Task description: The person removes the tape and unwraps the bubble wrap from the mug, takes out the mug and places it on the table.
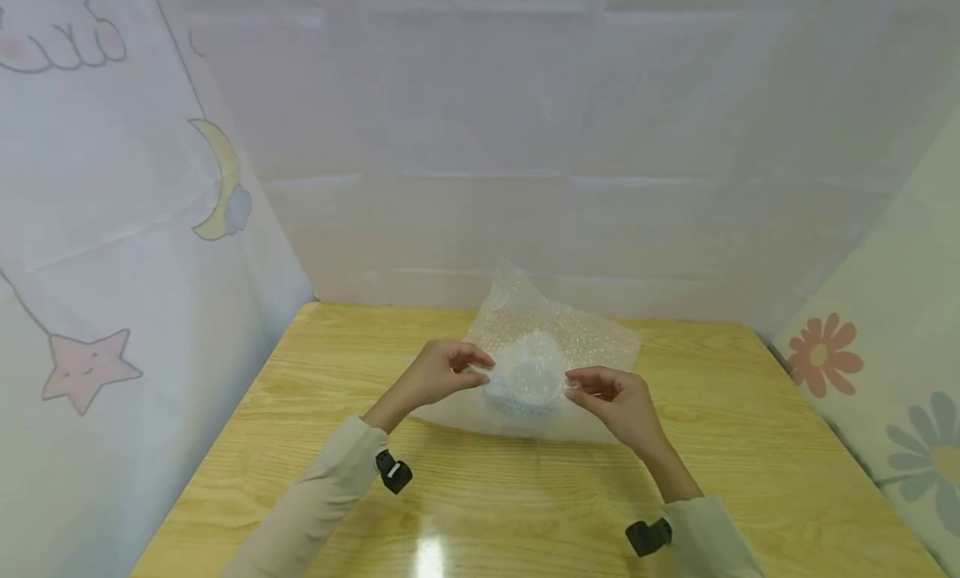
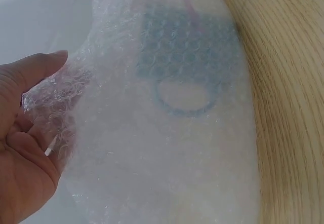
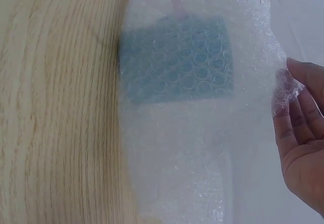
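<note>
A sheet of clear bubble wrap [image 1: 592, 336] is folded up around a teal mug [image 2: 187, 46], which shows blurred through the layers. The mug's ring-shaped handle [image 2: 187, 113] is visible in the left wrist view. My left hand [image 1: 441, 376] pinches the wrap's edge on the left side of the mug. On the other side, my right hand [image 1: 617, 401] pinches the wrap between thumb and fingers. In the right wrist view, the mug's side [image 3: 177, 64] shows behind the bubbles.
The wooden table [image 1: 480, 495] extends around the wrap, its far edge close to a pale hanging sheet [image 1: 465, 228]. Printed sheets with a star [image 1: 90, 368] and flowers [image 1: 821, 357] hang at the left and right.
</note>
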The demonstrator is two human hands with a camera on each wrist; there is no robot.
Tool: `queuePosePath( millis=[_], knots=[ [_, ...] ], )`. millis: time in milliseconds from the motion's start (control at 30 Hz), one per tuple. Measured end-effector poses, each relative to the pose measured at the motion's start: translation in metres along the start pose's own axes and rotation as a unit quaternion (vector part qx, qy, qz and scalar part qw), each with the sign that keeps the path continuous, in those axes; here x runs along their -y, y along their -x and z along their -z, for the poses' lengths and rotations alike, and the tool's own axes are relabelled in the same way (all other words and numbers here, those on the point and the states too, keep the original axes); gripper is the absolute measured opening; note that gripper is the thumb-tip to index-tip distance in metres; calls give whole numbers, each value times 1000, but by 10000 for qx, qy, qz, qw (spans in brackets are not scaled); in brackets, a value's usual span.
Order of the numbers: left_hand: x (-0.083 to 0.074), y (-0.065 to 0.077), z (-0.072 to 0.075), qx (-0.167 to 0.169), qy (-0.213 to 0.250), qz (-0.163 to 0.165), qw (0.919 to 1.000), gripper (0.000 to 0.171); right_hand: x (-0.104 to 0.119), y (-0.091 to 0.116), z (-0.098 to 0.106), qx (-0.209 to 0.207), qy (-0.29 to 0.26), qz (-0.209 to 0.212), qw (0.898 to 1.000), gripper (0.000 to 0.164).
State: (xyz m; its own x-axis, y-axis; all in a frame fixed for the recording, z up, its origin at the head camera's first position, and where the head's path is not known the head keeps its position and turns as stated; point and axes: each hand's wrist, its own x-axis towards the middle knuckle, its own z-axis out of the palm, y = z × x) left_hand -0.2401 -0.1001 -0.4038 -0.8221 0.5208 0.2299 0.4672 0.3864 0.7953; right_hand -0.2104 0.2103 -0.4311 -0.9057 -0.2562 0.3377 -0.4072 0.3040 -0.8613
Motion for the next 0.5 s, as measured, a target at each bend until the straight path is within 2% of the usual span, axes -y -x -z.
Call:
queuePosePath(
  millis=[300,500],
  knots=[
    [-4,7,0,-92,133,-99,9998,25,2,2,0,-205,173,430,9987,30],
    [-3,8,0,-142,257,-173,9994,39,33,5,-2,-284,237,479,9982,39]
  ],
)
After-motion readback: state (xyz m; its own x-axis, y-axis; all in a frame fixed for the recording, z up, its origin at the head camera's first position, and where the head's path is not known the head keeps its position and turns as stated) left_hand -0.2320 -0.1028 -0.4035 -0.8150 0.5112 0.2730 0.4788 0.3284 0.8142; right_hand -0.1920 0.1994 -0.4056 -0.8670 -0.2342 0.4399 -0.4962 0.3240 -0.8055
